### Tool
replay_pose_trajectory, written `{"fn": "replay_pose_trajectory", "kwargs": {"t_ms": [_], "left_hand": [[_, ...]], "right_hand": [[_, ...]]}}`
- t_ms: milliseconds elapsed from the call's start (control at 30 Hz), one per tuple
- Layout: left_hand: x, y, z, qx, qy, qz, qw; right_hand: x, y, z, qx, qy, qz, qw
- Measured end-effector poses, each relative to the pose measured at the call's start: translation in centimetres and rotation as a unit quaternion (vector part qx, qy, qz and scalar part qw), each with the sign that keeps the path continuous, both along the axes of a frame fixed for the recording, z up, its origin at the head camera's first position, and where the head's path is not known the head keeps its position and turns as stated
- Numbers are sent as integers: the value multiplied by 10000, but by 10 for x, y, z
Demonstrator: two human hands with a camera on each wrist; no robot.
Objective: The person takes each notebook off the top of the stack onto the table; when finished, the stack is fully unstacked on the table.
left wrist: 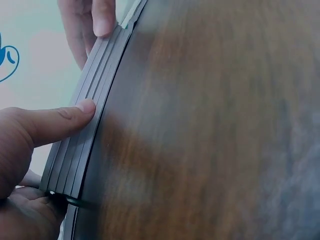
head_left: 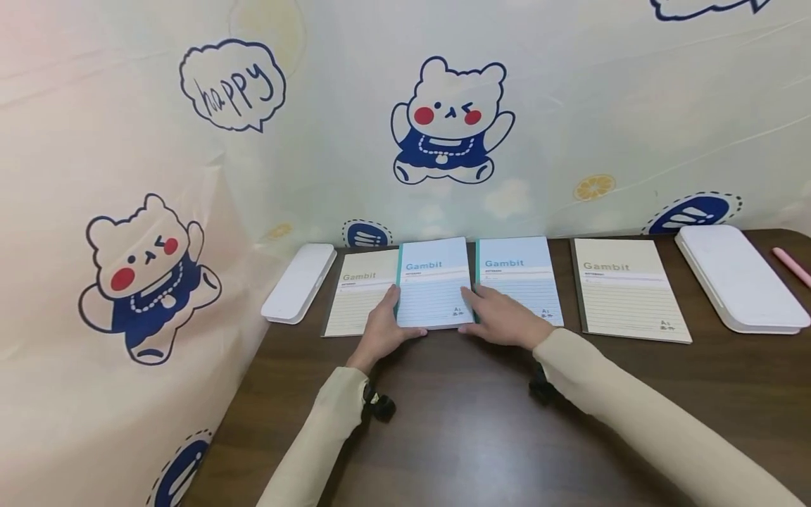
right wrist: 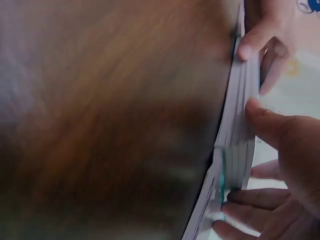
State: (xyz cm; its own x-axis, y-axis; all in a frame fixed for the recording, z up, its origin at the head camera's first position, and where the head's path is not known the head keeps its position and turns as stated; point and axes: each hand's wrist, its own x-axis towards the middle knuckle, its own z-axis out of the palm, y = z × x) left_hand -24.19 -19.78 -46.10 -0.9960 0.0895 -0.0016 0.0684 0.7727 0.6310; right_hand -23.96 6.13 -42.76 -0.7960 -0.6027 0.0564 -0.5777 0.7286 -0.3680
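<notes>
Both hands hold a stack of notebooks topped by a light-blue "Gambit" notebook (head_left: 434,285) near the back of the table. The left hand (head_left: 382,329) grips its front left corner, fingers along the teal spine and thumb on the front edge. At the front right corner, the right hand (head_left: 503,317) holds the stack the same way and partly covers a second blue notebook (head_left: 516,266). In the left wrist view, the left thumb presses the layered edges of the stack (left wrist: 95,85). The right wrist view shows the right thumb on the stack's edge (right wrist: 241,107) and fingers spread beside it.
A cream notebook (head_left: 357,299) lies left of the stack, partly overlapped by it. Farther right is another cream notebook (head_left: 627,289). White cases stand at the left (head_left: 299,282) and right (head_left: 738,278). A pink pen (head_left: 792,266) lies at the far right. A printed curtain (head_left: 342,141) hangs behind.
</notes>
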Motion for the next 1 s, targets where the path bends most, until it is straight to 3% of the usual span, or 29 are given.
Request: {"fn": "replay_pose_trajectory", "kwargs": {"t_ms": [100, 333, 600, 800, 900, 1000], "left_hand": [[-1, 2, 1, 58, 31, -50, 10000], [-4, 4, 8, 55, 61, -144, 9999], [-3, 6, 9, 86, 50, -22, 9999], [0, 12, 25, 93, 144, 66, 9998], [-1, 17, 39, 639, -16, 322, 9974], [-9, 19, 46, 1469, -275, 671, 9865]], "right_hand": [[-6, -13, -3, 111, -43, -114, 9999], [-10, -14, 1, 161, 2, -92, 9998], [-9, -16, 0, 285, 13, -130, 9995], [-10, -16, -3, 317, 42, -89, 9994], [-10, -15, -5, 317, 37, -28, 9995], [-9, -13, -6, 263, -48, -39, 9996]]}}
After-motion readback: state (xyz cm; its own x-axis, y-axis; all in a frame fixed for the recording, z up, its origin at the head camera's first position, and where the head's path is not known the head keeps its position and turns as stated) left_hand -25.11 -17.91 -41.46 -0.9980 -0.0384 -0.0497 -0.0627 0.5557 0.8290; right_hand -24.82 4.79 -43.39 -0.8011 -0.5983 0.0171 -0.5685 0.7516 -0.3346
